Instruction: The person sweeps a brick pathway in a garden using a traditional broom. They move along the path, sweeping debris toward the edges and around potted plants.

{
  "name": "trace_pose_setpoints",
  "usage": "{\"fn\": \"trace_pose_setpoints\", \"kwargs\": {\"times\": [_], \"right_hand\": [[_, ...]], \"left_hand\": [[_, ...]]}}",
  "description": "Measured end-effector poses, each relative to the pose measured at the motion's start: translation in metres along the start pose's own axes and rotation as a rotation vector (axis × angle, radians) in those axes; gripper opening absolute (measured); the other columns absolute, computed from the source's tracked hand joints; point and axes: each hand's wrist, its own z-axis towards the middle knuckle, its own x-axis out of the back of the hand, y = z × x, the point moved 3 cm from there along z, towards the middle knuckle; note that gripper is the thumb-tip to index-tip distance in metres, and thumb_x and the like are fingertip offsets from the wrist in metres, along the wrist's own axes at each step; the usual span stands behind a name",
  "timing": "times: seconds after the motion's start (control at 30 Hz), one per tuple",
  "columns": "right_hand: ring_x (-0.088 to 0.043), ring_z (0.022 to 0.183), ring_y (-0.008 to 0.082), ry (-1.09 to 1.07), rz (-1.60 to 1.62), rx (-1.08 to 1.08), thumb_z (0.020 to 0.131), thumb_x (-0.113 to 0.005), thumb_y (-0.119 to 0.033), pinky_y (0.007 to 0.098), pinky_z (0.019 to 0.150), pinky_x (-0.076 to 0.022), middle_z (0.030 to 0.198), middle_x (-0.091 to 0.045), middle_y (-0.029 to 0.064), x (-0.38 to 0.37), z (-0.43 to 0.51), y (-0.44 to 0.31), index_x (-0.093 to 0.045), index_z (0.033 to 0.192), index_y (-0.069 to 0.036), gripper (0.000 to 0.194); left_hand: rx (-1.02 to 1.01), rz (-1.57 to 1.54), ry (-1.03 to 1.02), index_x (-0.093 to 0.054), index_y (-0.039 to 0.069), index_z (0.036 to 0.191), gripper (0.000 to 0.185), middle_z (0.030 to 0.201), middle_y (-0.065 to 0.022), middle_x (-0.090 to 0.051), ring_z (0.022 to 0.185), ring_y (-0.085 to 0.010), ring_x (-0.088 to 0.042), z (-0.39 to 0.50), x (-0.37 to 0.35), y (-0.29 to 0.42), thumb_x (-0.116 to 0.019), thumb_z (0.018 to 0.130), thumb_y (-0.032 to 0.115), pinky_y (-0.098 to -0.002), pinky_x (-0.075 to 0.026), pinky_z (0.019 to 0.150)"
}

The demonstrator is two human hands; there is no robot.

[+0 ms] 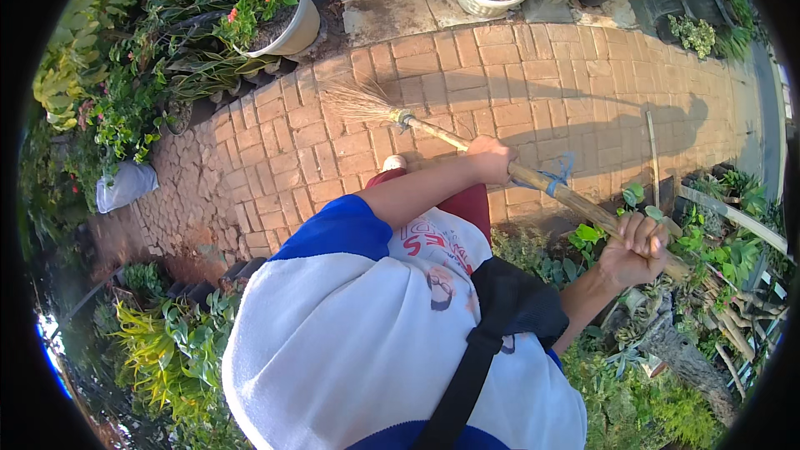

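A stick broom crosses in front of my body, with its long wooden handle [572, 201] slanting down to the right. My left hand [490, 159] wraps the lower part of the handle, nearer the bristles. Around the upper end is my right hand [632, 249], its fingers closed. The fanned twig bristles [357, 101] lie over the brick paving, slightly blurred; whether they touch it I cannot tell. A binding [400, 117] gathers the bristles at the handle. Blue string [555, 180] is knotted around the handle between my hands.
Brick paving [437, 100] runs across the view. Beyond it stand a white pot with red flowers [294, 31] and a round pot of soil [484, 3]. A white bag [127, 186] sits at the left. Plants, a log [681, 350] and a thin stick [653, 153] are at the right.
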Motion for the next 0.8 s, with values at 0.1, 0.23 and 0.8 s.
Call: {"fn": "trace_pose_setpoints", "kwargs": {"times": [0.1,0.23,0.8], "right_hand": [[-0.034,0.046,0.0119,-0.073,0.043,0.116,0.075,-0.048,-0.010,0.0293,0.052,-0.0320,0.048,-0.034,0.0007,-0.018,-0.010,-0.055,-0.034,0.056,-0.014,0.024],[-0.035,0.047,0.0123,-0.237,-0.066,0.282,0.075,-0.047,-0.009,0.0296,0.054,-0.0309,0.049,-0.035,0.0014,-0.048,-0.035,-0.070,-0.035,0.055,-0.014,0.023],[-0.033,0.048,0.0122,0.068,-0.053,-0.103,0.074,-0.047,-0.012,0.0309,0.057,-0.0312,0.050,-0.033,0.0006,-0.040,-0.068,0.108,-0.033,0.057,-0.013,0.022]], "left_hand": [[-0.208,-0.057,0.057,-0.062,0.016,0.078,0.020,0.068,-0.0062,-0.062,0.064,-0.0259,-0.061,0.009,0.005,0.041,-0.059,0.068,0.033,-0.0393,-0.048,0.058],[-0.414,-0.062,0.178,-0.061,0.015,0.082,0.022,0.069,-0.0058,-0.062,0.068,-0.0251,-0.061,0.052,0.010,0.066,-0.060,0.068,0.032,-0.0393,-0.047,0.061],[0.066,0.080,-0.077,-0.063,0.014,0.084,0.027,0.078,-0.0113,-0.064,0.075,-0.0276,-0.062,-0.074,0.017,-0.101,-0.058,0.068,0.035,-0.0397,-0.048,0.064]]}}
